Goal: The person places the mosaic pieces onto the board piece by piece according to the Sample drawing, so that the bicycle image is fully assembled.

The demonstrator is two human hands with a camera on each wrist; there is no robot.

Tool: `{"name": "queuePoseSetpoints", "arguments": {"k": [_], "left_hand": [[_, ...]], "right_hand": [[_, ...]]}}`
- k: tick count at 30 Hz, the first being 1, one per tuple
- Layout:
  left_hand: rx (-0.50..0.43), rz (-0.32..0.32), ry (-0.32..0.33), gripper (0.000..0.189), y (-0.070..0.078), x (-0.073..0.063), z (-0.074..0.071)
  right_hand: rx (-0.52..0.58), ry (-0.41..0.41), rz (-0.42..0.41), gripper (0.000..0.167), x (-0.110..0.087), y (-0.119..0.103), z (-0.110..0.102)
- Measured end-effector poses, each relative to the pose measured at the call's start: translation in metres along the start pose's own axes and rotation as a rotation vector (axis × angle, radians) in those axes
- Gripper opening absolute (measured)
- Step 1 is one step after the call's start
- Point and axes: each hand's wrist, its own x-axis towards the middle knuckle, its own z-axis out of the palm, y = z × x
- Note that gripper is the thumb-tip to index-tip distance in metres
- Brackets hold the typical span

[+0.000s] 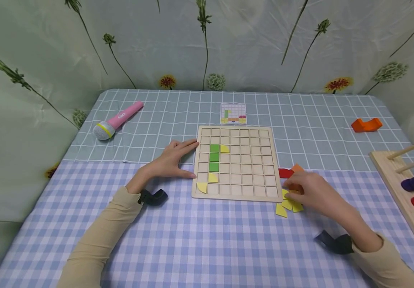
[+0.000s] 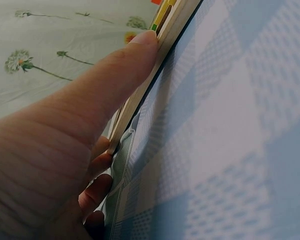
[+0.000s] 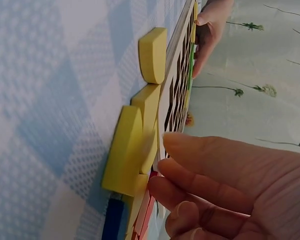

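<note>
A wooden grid board [image 1: 243, 192] lies flat on the table. Three green squares [image 1: 214, 157] form a column in it, with yellow quarter-circle pieces [image 1: 202, 187] in three other cells. My left hand [image 1: 169, 162] touches the board's left edge, thumb and fingers spread apart; in the left wrist view its thumb [image 2: 122, 70] presses along the wooden rim. Off the board's lower right corner, my right hand [image 1: 315, 192] hovers over loose pieces. Yellow pieces [image 3: 122, 150] lie just beside its fingertips, with a red piece [image 1: 285, 173] and an orange piece [image 1: 298, 168] behind. Nothing shows between thumb and fingers.
A small pattern card [image 1: 233, 114] lies behind the board. To the left is a pink toy microphone [image 1: 120, 119]. An orange curved block [image 1: 367, 125] sits back right, and a wooden peg rack [image 1: 401, 192] with coloured beads stands along the right edge.
</note>
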Motion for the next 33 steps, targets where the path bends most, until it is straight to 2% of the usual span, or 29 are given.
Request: {"name": "queuePoseSetpoints", "arguments": {"k": [14,25,33], "left_hand": [[0.000,-0.008,-0.002,0.100,-0.0005,-0.0007,-0.0005],[0.010,-0.002,-0.001,0.100,0.0025,-0.0002,-0.0020],[0.012,-0.005,0.003,0.099,0.0004,0.0003,-0.0012]], "right_hand": [[0.020,-0.028,-0.037,0.019,0.0011,0.0011,0.0035],[0.027,-0.047,0.035,0.021,-0.0003,-0.0021,0.0034],[0.029,-0.044,0.020,0.020,-0.0016,0.0008,0.0033]]}}
